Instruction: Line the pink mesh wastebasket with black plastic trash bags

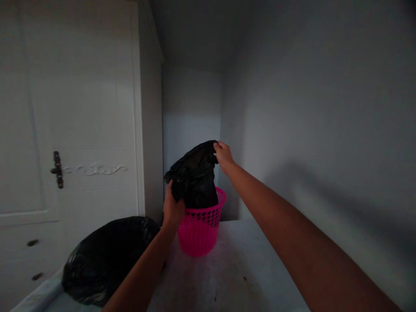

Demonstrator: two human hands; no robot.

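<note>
A black plastic bag (198, 182) hangs down into a bright pink perforated basket (199, 238), its upper part stretched above the rim. My left hand (173, 207) grips the bag's left edge, close to the basket's rim; its fingertips are partly hidden by the plastic. Higher up, my right hand (223, 155) pinches the bag's top right corner. The lower end of the bag sits inside the basket and shows dark through the upper holes.
Another black plastic bag (113, 255), large and bulging, lies left of my left forearm. A white wardrobe (91, 108) with dark handles stands at the left. A grey wall (325, 95) rises on the right. The pale surface (234, 268) under the basket has small dark specks.
</note>
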